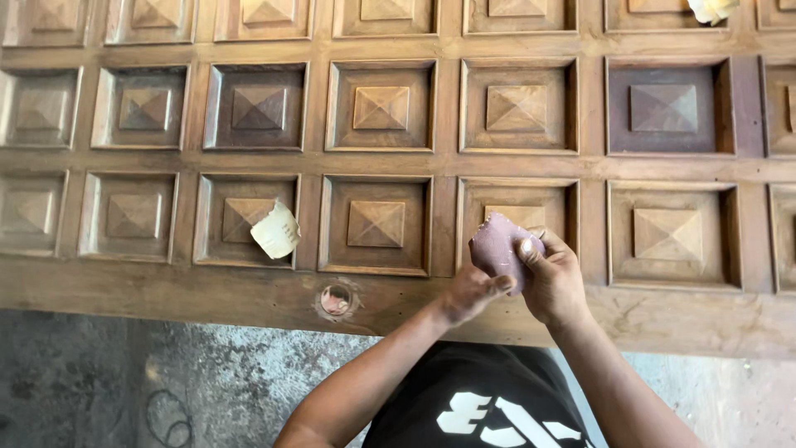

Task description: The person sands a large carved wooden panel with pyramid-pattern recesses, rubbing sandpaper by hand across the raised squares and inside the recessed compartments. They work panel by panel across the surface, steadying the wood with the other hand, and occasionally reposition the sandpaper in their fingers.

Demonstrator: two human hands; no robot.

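A large carved wooden door (390, 166) lies flat, covered in square recessed panels with raised pyramids. Both my hands hold a folded piece of purplish sandpaper (495, 245) just above the panel near the door's front edge. My left hand (473, 292) pinches its lower edge from below. My right hand (553, 278) grips its right side, thumb pressed on top. A second, pale curled sheet of sandpaper (277, 231) rests in a panel to the left, apart from both hands.
A round lock hole (336, 299) sits in the door's front rail. A pale scrap (711, 8) lies at the top right edge. Grey concrete floor (149, 382) shows below the door.
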